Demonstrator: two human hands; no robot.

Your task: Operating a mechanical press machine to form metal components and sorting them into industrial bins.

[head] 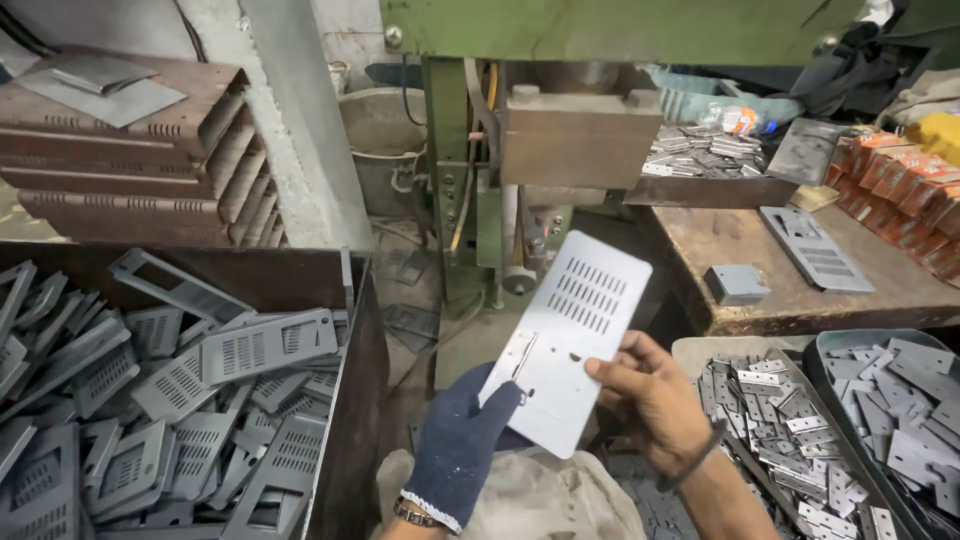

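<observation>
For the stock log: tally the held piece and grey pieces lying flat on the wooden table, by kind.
Vented plates: 2, held plate in left hand and right hand, flat plate on wooden table
Small grey block: 1
Total: 3

two hands [560, 420], one held vented plate [565, 335], two trays [690, 350] of small parts

Orange boxes [905, 185] lie in a row at the bench [720, 245] right edge. A clear plastic bag [735, 118] with an orange patch lies behind the bench.
</observation>
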